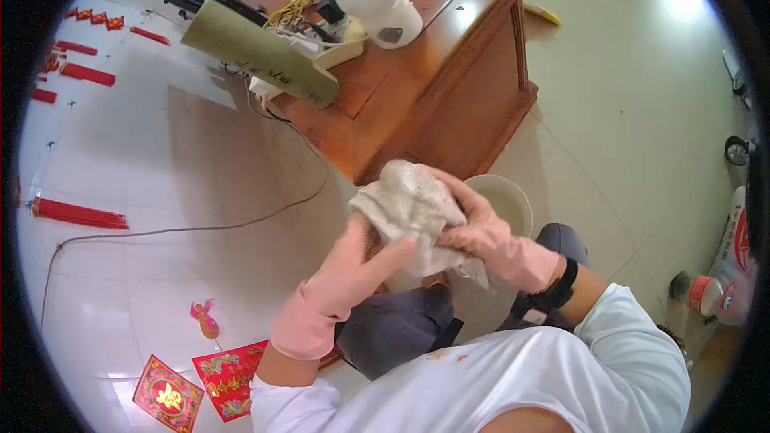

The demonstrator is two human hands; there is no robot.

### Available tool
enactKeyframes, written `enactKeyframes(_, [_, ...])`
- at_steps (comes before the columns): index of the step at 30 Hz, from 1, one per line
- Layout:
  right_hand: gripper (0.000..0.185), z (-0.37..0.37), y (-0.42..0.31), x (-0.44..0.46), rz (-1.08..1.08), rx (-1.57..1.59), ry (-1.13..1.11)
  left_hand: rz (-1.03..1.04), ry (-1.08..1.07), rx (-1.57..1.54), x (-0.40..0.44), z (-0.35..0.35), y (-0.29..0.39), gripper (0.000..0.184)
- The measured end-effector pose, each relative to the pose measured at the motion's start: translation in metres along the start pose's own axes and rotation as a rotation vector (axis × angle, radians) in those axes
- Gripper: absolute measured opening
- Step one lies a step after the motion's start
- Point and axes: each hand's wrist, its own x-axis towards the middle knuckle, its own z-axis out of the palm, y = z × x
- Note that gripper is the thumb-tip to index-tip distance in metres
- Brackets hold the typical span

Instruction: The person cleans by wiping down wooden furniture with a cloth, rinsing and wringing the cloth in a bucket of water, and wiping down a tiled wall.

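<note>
A crumpled white cloth with greyish stains is held up in front of me between both hands. My left hand, in a pink rubber glove, grips it from the lower left with the thumb laid across it. My right hand, gloved the same way, has its fingers wrapped round the cloth's right side. A loose corner of the cloth hangs down between them. Below and behind my right hand stands a pale bucket, partly hidden by the hand and my knee.
A brown wooden cabinet stands ahead, bearing a green tube, a white camera-like device and tangled cables. A grey cord runs along the white tiles at left. Red decorations are at lower left, a plastic bottle at right.
</note>
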Motion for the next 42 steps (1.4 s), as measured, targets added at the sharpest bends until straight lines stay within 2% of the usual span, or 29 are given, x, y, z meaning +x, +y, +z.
enactKeyframes(1, [0.085,-0.006,-0.011,-0.005,-0.011,-0.069,0.063,-0.042,0.003,-0.025,-0.006,-0.002,0.0,0.063])
enactKeyframes(4, [0.081,-0.037,-0.031,-0.003,-0.12,0.02,0.163,-0.239,0.039,0.034,-0.054,-0.02,0.013,0.055])
enactKeyframes(6, [0.079,-0.068,-0.04,0.01,-0.299,-0.082,0.259,-0.386,0.144,0.15,-0.101,-0.045,0.023,0.048])
enactKeyframes(8, [0.078,-0.112,-0.051,0.027,-0.446,-0.323,0.355,-0.436,0.248,0.335,-0.169,-0.084,0.025,0.049])
enactKeyframes(12, [0.077,-0.155,-0.07,0.071,-0.483,-0.27,0.451,-0.645,0.774,0.561,-0.312,-0.149,0.071,0.042])
enactKeyframes(13, [0.077,-0.156,-0.07,0.079,-0.484,-0.274,0.46,-0.705,0.838,0.569,-0.327,-0.152,0.101,0.04])
enactKeyframes(15, [0.078,-0.134,-0.048,0.094,-0.625,-0.497,0.529,-0.721,0.94,0.647,-0.361,-0.182,0.159,0.04])
enactKeyframes(17, [0.079,-0.115,-0.015,0.106,-0.745,-0.798,0.629,-0.586,1.067,0.722,-0.349,-0.201,0.202,0.044])
enactKeyframes(18, [0.083,-0.1,0.009,0.099,-0.705,-0.933,0.7,-0.483,1.101,0.769,-0.329,-0.214,0.218,0.044])
enactKeyframes(19, [0.083,-0.099,0.005,0.095,-0.59,-0.783,0.705,-0.337,1.094,0.817,-0.289,-0.222,0.225,0.044])
enactKeyframes(20, [0.081,-0.07,0.044,0.078,-0.623,-1.053,0.52,-0.155,1.052,0.866,-0.244,-0.226,0.226,0.045])
enactKeyframes(21, [0.076,-0.052,0.045,0.066,-0.685,-1.19,0.362,0.016,0.964,0.908,-0.193,-0.22,0.223,0.046])
enactKeyframes(22, [0.075,-0.038,0.049,0.061,-0.605,-1.047,0.33,0.131,0.889,1.059,-0.14,-0.197,0.216,0.047])
enactKeyframes(23, [0.075,-0.045,0.058,0.062,-0.515,-0.927,0.349,0.27,0.571,0.552,-0.103,-0.216,0.198,0.044])
enactKeyframes(24, [0.074,-0.051,0.049,0.063,-0.525,-0.891,0.326,0.142,0.659,0.922,-0.052,-0.197,0.168,0.036])
enactKeyframes(25, [0.073,-0.057,0.038,0.064,-0.53,-0.856,0.298,0.434,0.535,0.945,-0.017,-0.134,0.137,0.035])
enactKeyframes(26, [0.072,-0.062,0.027,0.066,-0.536,-0.822,0.269,0.509,0.29,1.209,0.007,-0.094,0.135,0.035])
enactKeyframes(29, [0.07,-0.079,-0.001,0.071,-0.593,-0.826,0.32,0.836,0.133,1.303,0.06,-0.047,0.091,0.037])
enactKeyframes(32, [0.073,-0.101,-0.026,0.085,-0.488,-0.402,0.44,0.868,0.048,1.213,0.096,-0.037,0.062,0.048])
enactKeyframes(33, [0.075,-0.114,-0.031,0.092,-0.473,-0.387,0.577,0.848,0.036,1.229,0.103,-0.034,0.056,0.052])
enactKeyframes(36, [0.078,-0.126,-0.025,0.126,-0.69,-0.705,1.089,0.807,0.002,1.219,0.116,-0.028,0.043,0.061])
enactKeyframes(37, [0.084,-0.125,-0.006,0.132,-0.842,-0.956,1.061,0.799,-0.006,1.189,0.118,-0.031,0.04,0.063])
enactKeyframes(39, [0.078,-0.105,-0.011,0.116,-0.86,-1.179,1.046,0.803,-0.035,1.167,0.12,-0.033,0.037,0.067])
enactKeyframes(40, [0.078,-0.111,-0.012,0.116,-0.85,-1.227,1.005,0.805,-0.041,1.18,0.12,-0.034,0.036,0.067])
enactKeyframes(42, [0.075,-0.144,-0.032,0.134,-0.905,-1.104,1.024,0.803,-0.055,1.209,0.121,-0.033,0.038,0.067])
